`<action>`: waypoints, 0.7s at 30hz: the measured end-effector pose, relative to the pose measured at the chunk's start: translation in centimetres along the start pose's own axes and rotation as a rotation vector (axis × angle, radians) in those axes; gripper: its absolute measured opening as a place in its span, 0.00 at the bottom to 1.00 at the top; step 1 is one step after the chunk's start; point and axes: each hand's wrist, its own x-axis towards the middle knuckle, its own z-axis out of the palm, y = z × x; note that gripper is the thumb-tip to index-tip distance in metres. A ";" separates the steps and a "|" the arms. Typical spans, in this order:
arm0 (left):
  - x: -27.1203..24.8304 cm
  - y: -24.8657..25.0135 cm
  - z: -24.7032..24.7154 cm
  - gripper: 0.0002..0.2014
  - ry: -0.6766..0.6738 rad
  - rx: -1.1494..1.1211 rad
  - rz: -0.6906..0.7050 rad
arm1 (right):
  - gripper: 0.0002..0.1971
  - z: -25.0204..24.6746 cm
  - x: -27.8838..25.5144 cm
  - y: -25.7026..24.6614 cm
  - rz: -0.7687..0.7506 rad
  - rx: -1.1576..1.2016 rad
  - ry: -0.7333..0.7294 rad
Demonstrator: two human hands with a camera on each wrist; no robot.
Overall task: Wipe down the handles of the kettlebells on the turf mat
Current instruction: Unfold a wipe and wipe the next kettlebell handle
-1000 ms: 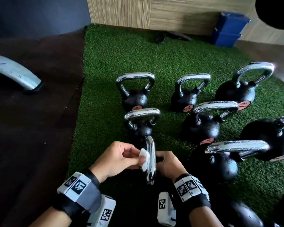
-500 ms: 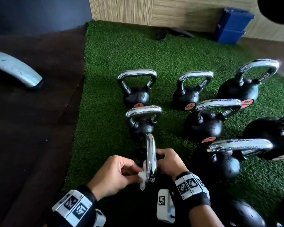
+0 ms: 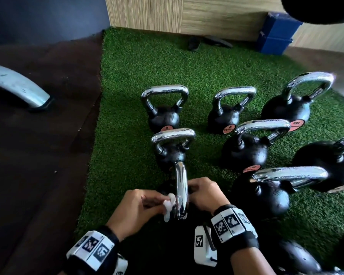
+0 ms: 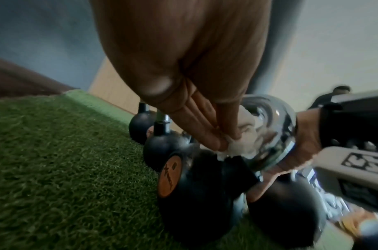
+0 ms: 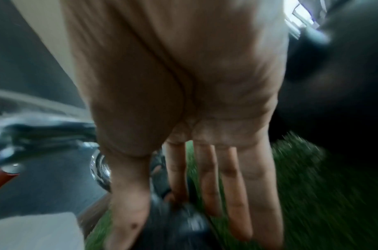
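The nearest kettlebell is black with an orange label and stands on the green turf mat. Its chrome handle is edge-on to me. My left hand pinches a small white wipe and presses it against the handle's left side near its lower end. In the left wrist view the wipe sits between fingertips and chrome handle. My right hand is on the handle's right side. In the blurred right wrist view its straight fingers reach down to the black body.
Several more chrome-handled kettlebells stand close by: two straight ahead, others to the right. Dark floor borders the mat on the left, with a grey curved metal part. Blue boxes sit by the back wall.
My left hand has slid the wipe down the handle's left side toward its near end. The right hand has stayed beside the handle.
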 end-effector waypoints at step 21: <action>2.8 4.3 -2.5 0.13 0.014 -0.322 -0.041 | 0.11 -4.0 -4.3 -6.2 -0.513 0.330 0.313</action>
